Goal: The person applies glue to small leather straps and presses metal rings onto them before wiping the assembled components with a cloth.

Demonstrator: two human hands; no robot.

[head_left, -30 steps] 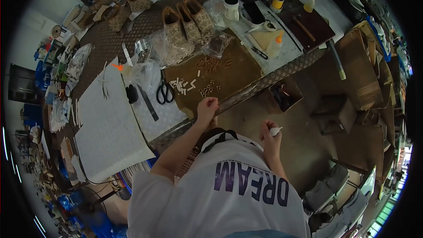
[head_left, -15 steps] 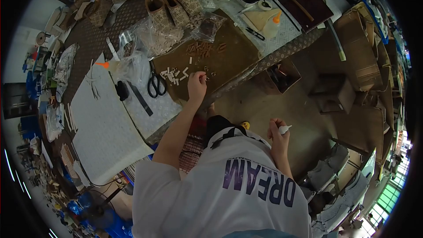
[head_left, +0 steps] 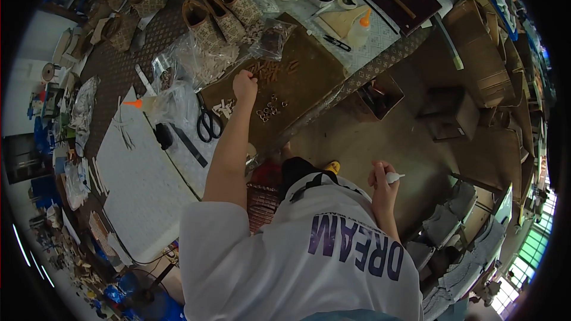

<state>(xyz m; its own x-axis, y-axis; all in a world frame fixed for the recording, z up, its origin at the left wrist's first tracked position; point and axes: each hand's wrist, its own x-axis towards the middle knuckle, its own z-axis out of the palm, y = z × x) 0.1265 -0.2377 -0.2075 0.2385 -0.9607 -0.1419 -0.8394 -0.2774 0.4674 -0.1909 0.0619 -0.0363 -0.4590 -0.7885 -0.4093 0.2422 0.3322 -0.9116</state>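
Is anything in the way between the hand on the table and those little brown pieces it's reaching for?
No. The left hand is already at the pile of small brown pieces on the brown mat, with nothing visible between them. The metal rings lie nearer, off to one side.

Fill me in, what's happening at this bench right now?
A person in a white printed T-shirt is working at a cluttered bench. The left hand reaches out over a brown board, at a pile of small brown pieces next to some small metal rings. The right hand is held back near the body, gripping a small white bottle. Scissors and patterned bags lie nearby.
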